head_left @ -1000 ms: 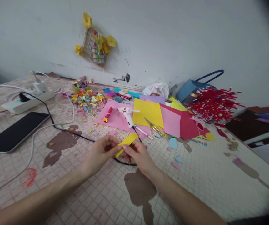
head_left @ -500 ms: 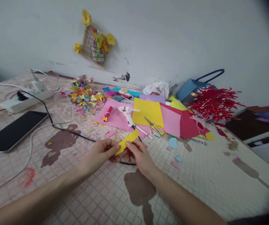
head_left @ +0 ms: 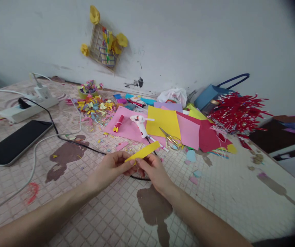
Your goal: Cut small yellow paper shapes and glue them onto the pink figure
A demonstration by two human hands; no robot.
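A narrow strip of yellow paper (head_left: 145,151) is pinched at its lower left end between both hands, above the table. My left hand (head_left: 115,165) grips it with thumb and fingers, and my right hand (head_left: 152,167) closes on it right beside, the thumbs nearly touching. The strip's free end points up and right. Just beyond it lie a white glue gun (head_left: 140,125), gold-handled scissors (head_left: 172,140) and a yellow paper sheet (head_left: 163,120). A small red paper roll with a yellow bow (head_left: 118,123) rests on a pink sheet (head_left: 108,128).
On the left are a black-screened phone (head_left: 17,142), a power strip (head_left: 29,110) and trailing cables. Paper scraps (head_left: 96,106) are heaped at the back. Red tinsel-like stems (head_left: 237,111) and a blue bag (head_left: 209,97) stand at the right rear. Pale blue scraps (head_left: 191,156) lie right of my hands.
My thumbs have come closer together at the strip's lower left end. More of the yellow strip now extends up and right past my right hand.
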